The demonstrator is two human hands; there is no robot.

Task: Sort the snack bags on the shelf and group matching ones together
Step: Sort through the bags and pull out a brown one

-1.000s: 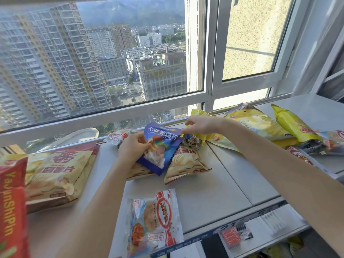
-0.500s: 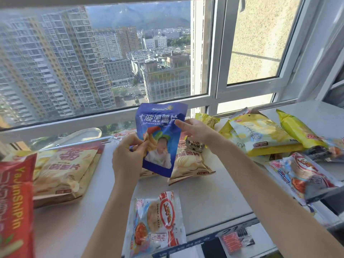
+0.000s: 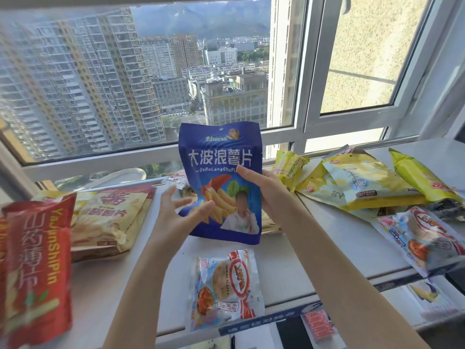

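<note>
Blue chip bag [image 3: 221, 157] is up higher than half a second ago, lifted off the shelf [image 3: 100, 285] and now upright against the window [image 3: 151, 84]. Left grip [image 3: 183, 212] has loosened from its pinch on the bag's edge.

- Nearest: blue label strip [image 3: 264, 321] along the shelf's front edge. Just behind it a shrimp-flakes packet [image 3: 224, 288] lies flat, its bottom edge overhanging the strip.
- Near left: red bag [image 3: 35, 268] printed "YaJunShiPin", close to the camera and blurred.
- Centre, in the air: blue chip bag held face-on to the camera, white characters legible across its upper half.
- Right grip [image 3: 269, 195] pinches the bag's right edge, thumb on the front, fingers hidden behind.
- Left grip is at the bag's lower left corner, fingers spread apart, one digit lying across the front. It is motion-blurred; cannot tell whether it carries any weight.
- Mid left: beige chip bags [image 3: 110, 217] stacked flat, just beyond the red bag.
- Mid right: second shrimp-flakes packet [image 3: 422, 238] lies at the shelf's right edge.
- Further right: yellow bags [image 3: 364, 182] overlap in a pile, with a small yellow packet [image 3: 289, 167] beside the pile, near the right grip.
- Farthest: white window frame [image 3: 299, 137] at the shelf's back edge, with high-rise blocks and hills through the glass.
</note>
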